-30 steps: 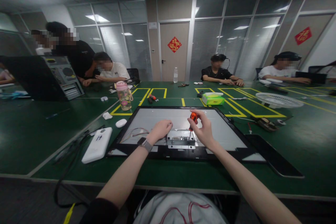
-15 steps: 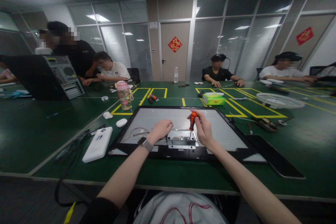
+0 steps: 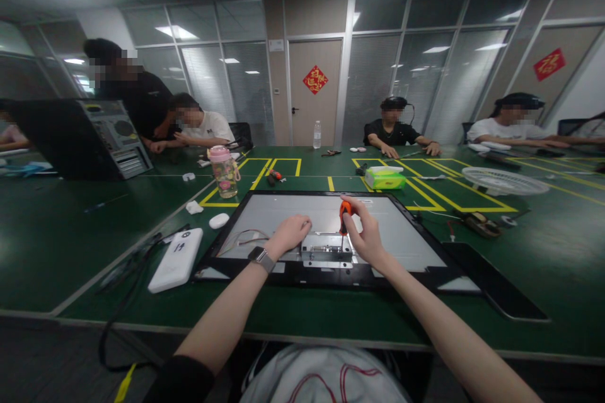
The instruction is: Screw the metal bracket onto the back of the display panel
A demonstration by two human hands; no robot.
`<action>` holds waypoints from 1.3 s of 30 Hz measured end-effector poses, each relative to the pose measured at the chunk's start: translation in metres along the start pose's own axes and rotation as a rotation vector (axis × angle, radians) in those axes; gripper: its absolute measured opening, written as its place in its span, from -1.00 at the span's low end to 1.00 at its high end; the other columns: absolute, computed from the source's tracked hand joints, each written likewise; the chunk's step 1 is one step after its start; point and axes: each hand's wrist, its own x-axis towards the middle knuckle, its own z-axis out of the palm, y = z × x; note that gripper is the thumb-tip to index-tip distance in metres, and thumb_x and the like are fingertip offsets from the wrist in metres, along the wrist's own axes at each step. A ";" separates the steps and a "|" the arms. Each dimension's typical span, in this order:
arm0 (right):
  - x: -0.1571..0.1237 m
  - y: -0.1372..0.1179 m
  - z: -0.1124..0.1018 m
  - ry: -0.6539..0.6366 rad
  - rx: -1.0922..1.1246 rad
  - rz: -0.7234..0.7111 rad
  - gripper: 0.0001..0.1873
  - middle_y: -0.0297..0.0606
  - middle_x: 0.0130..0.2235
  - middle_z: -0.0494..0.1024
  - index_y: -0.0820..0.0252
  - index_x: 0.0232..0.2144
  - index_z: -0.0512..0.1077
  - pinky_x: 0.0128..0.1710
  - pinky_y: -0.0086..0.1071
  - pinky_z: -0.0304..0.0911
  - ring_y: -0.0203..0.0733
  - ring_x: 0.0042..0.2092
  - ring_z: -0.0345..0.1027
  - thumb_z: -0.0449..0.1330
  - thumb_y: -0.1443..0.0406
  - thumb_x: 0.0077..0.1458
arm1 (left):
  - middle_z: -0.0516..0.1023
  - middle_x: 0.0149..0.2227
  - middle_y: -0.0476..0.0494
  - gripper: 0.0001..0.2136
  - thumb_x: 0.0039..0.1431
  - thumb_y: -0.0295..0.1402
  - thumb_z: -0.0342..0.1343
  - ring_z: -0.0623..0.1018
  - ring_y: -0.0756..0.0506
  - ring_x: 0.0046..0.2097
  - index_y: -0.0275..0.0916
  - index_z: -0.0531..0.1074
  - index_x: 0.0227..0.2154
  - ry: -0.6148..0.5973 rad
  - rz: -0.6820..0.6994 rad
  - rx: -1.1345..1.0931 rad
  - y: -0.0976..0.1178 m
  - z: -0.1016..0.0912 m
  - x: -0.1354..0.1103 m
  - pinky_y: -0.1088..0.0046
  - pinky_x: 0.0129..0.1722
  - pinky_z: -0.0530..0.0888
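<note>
My right hand (image 3: 366,236) is closed round the orange-and-black handle of a screwdriver (image 3: 345,217). The screwdriver stands nearly upright, its shaft reaching down to the right end of a silver metal bracket (image 3: 327,252); the tip is hard to make out. My left hand (image 3: 290,232), with a watch on the wrist, is curled at the upper left end of that bracket, its fingertips partly hidden. Beneath both hands lies a flat display panel (image 3: 401,233) with a pale grey back and black frame. Thin wires (image 3: 250,236) run over its left part.
Left of the panel are a white power bank (image 3: 177,259), a white oval case (image 3: 218,221) and black cables (image 3: 135,264). A pink-lidded bottle (image 3: 224,173), pliers (image 3: 273,177) and a green tissue pack (image 3: 385,178) stand beyond. A black phone-like slab (image 3: 501,283) lies right. Other people sit across.
The screwdriver handle has tilted slightly left, and the fingers of my right hand have shifted on it. My left hand and the panel have stayed in place.
</note>
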 end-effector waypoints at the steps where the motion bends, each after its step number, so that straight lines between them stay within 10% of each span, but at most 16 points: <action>1: 0.001 -0.001 0.000 0.008 -0.015 -0.015 -0.68 -0.24 -0.29 0.46 0.16 0.03 0.28 -0.27 -0.30 0.31 -0.25 -0.37 0.33 0.04 0.29 0.23 | 0.56 -0.20 -0.20 -0.71 0.29 -0.34 -0.16 0.51 -0.13 -0.13 -0.26 0.48 -0.22 -0.002 0.002 -0.001 0.000 0.000 0.000 0.39 -0.10 0.40; 39: 0.002 -0.002 -0.001 0.104 0.031 0.034 -0.78 -0.31 -0.39 0.42 0.15 -0.08 0.34 -0.33 -0.32 0.29 -0.26 -0.41 0.33 0.07 0.28 0.22 | 0.56 -0.19 -0.21 -0.71 0.29 -0.33 -0.16 0.51 -0.16 -0.14 -0.26 0.48 -0.22 0.014 0.017 -0.005 -0.002 0.001 0.000 0.37 -0.12 0.40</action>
